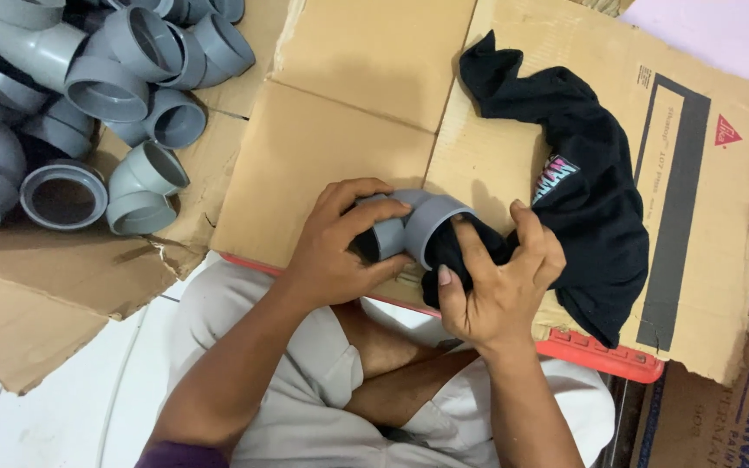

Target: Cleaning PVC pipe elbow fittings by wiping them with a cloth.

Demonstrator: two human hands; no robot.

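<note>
Both hands (pixel 340 247) (pixel 500 286) wipe grey elbow (pixel 409 227) (black cloth (pixel 591 199)).

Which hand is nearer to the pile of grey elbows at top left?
Left. The left hand grips an elbow at centre, on the pile's side; the right hand pushes black cloth into it, farther away.

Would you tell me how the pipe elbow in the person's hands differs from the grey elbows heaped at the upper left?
The held elbow is gripped by the left hand, while the heaped elbows lie loose and untouched. The right hand pushes a black cloth into the held elbow's mouth; the heaped elbows' mouths gape open. Both are grey plastic, resting on cardboard.
</note>
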